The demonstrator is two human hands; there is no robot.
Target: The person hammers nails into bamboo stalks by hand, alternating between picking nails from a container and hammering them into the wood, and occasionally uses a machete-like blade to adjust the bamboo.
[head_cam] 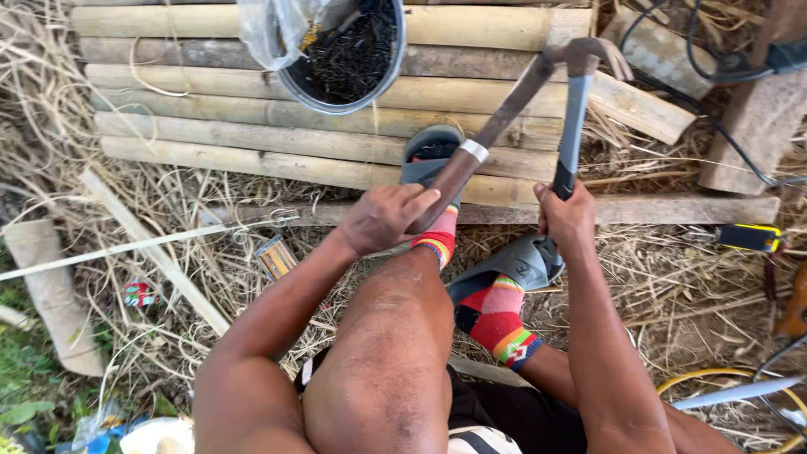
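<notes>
We observe the left hand (385,217) closed in a full grip around the brown wooden handle of a long blade (496,126), a dull, rust-toned strip of metal with a bright metal collar where handle meets steel. The right hand (565,217) is wrapped tightly around the black grip of a claw hammer (576,101), whose blue-grey shaft rises to a worn steel head with a curved claw. The hammer head and the blade's far end meet at the top, above a stack of round, pale yellow bamboo poles (252,126) lying side by side. Both tools stand in front of the knees, over the feet, which wear grey rubber slides (521,262) and striped red socks (496,315). On the bamboo rests a grey round bucket (353,63) filled with small dark nails, with a crumpled clear plastic bag (269,29) at its rim. Dry, fibrous straw (210,252) covers the ground, and a yellow-and-black tape measure (750,237) lies to the right.
</notes>
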